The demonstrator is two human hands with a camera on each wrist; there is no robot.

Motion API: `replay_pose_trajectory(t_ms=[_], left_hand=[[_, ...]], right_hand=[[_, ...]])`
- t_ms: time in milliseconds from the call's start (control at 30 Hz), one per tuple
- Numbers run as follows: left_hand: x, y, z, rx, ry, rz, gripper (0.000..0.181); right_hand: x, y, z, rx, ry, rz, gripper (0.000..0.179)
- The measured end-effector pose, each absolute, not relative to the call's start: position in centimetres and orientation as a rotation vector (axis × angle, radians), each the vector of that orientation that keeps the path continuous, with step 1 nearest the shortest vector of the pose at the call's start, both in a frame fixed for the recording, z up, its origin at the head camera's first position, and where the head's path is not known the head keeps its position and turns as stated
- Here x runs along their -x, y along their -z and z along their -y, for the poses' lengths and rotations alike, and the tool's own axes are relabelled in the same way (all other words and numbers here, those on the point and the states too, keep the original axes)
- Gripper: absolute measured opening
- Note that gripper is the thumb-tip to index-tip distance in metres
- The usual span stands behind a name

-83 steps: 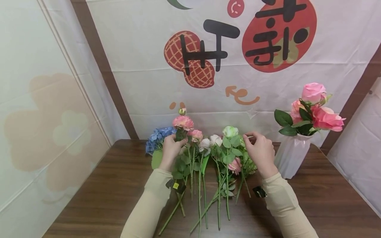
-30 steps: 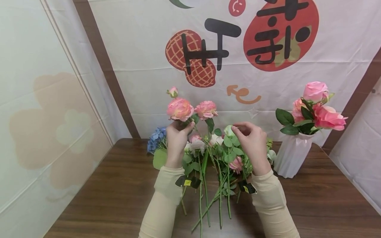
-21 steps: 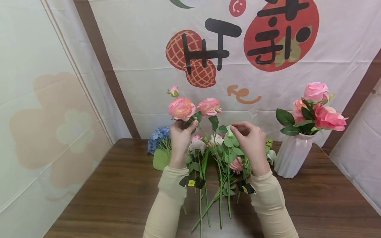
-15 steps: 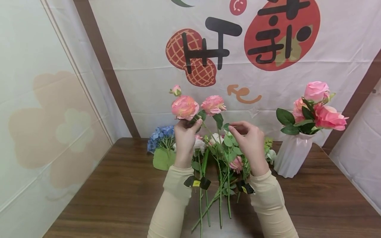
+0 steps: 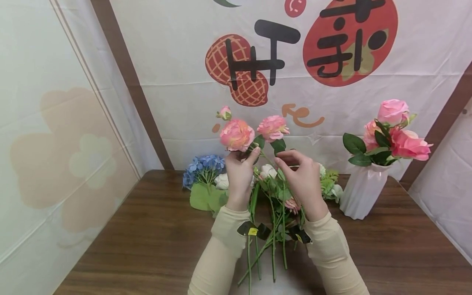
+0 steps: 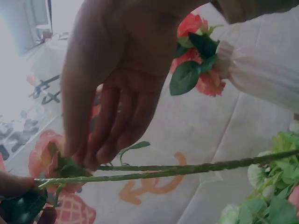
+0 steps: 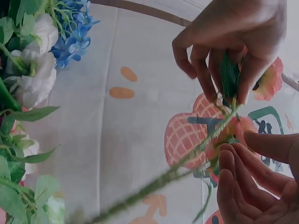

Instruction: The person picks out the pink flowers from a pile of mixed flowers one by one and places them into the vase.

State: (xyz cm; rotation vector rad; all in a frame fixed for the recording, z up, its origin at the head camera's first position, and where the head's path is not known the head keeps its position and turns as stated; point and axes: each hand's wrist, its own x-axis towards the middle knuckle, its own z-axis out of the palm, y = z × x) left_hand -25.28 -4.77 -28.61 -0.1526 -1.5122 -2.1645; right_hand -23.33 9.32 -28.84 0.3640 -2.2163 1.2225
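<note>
A branched pink peony stem carries two large blooms (image 5: 237,135) and a small bud (image 5: 224,113). My left hand (image 5: 241,178) grips it just below the left bloom, thumb across the stem. Close by, my right hand (image 5: 302,180) has its thumb and forefinger bent towards each other at a dark leaf (image 5: 278,146) under the second bloom (image 5: 273,128). Whether they pinch the leaf or only touch it is unclear. The bare green stem (image 6: 210,167) crosses the left wrist view. In the right wrist view both hands meet around the branching part.
Blue hydrangea (image 5: 204,166), white flowers (image 5: 268,171) and several green stems (image 5: 273,246) lie on the brown table (image 5: 147,246). To the right stands a white vase (image 5: 363,192) holding pink roses (image 5: 393,111). A printed cloth (image 5: 177,106) hangs behind.
My left hand lifted the pink peony stem off the pile, then carried it rightward. My right hand shifted left, so the second bloom and its leaf now sit at its fingertips.
</note>
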Motion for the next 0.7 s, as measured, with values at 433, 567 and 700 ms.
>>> replay_pose_trajectory(t_ms=[433, 567, 700], left_hand=[[24.6, 28.8, 3.4, 0.209, 2.195, 1.407, 0.043], [24.5, 29.0, 3.1, 0.218, 2.216, 1.386, 0.047], [24.5, 29.1, 3.0, 0.209, 2.234, 1.384, 0.044]], right_hand=[[23.0, 28.6, -9.2, -0.379, -1.232, 2.218, 0.023], [23.1, 28.6, -9.3, -0.372, -1.222, 2.236, 0.023], [23.1, 28.7, -9.4, -0.371, -1.206, 2.238, 0.021]])
